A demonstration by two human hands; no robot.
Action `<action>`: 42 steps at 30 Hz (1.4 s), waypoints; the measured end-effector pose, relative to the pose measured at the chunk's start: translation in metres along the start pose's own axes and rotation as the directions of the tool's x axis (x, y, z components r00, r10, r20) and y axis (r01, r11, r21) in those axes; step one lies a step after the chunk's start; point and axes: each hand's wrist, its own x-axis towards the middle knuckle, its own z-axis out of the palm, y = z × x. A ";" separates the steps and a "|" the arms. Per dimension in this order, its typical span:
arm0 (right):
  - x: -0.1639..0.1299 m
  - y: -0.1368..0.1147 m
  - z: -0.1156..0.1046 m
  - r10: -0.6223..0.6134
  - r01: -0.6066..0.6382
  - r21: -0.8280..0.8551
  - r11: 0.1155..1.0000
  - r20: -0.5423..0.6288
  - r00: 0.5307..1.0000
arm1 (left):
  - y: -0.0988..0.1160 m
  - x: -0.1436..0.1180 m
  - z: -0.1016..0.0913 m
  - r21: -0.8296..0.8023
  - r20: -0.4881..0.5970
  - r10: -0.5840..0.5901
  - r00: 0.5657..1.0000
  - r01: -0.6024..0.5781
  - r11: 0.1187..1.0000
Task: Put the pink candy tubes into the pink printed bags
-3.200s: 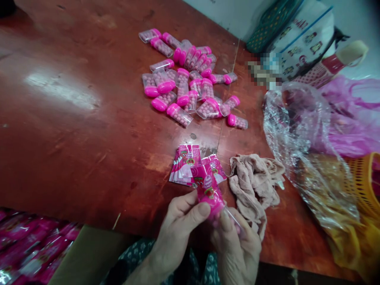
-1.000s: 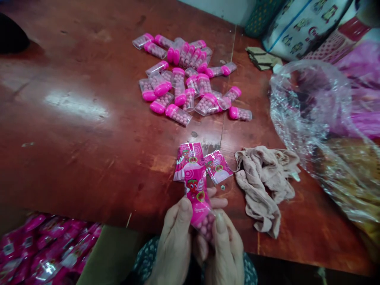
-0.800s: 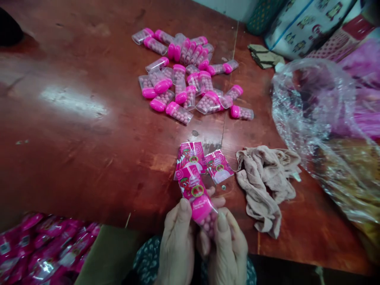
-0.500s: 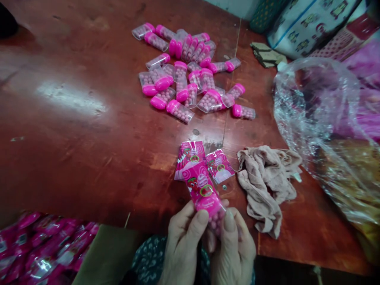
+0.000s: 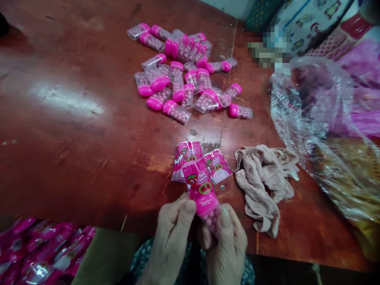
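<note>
At the near edge of the red-brown table (image 5: pixel 74 130), my left hand (image 5: pixel 173 233) and my right hand (image 5: pixel 227 245) both grip one small clear candy tube (image 5: pixel 211 218) filled with pink balls. A pink printed sleeve (image 5: pixel 199 186) covers its upper part and sticks up past my thumbs. Just beyond my hands, a small stack of flat pink sleeves (image 5: pixel 188 158) lies on the table, with one more sleeve (image 5: pixel 218 165) beside it.
A pile of several pink-capped candy tubes (image 5: pixel 184 75) lies farther back. A crumpled beige cloth (image 5: pixel 263 184) lies to the right, next to a large clear plastic bag (image 5: pixel 323 138). Pink wrapped packs (image 5: pixel 35 249) fill the lower left. Printed bags (image 5: pixel 314 19) stand at the back right.
The sleeve has slid a little further down over the tube between my thumbs. My hands have stayed at the table's near edge, and the view has shifted slightly.
</note>
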 end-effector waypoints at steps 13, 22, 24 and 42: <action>-0.008 -0.006 0.010 -0.007 -0.009 -0.159 0.987 -0.098 0.995 | -0.010 -0.003 0.009 -0.235 -0.068 0.022 0.997 -0.038 0.971; -0.012 -0.002 0.008 -0.025 0.011 -0.180 0.984 -0.070 0.997 | -0.006 0.002 0.004 -0.307 -0.092 0.033 0.995 -0.060 0.950; -0.010 -0.003 0.009 -0.007 -0.006 -0.158 0.987 -0.083 0.997 | -0.007 0.003 0.003 -0.316 -0.069 0.039 0.997 -0.059 0.947; -0.005 -0.009 0.012 0.085 -0.079 -0.127 0.989 0.047 0.995 | 0.003 0.009 0.000 -0.251 0.190 -0.102 0.976 0.149 0.956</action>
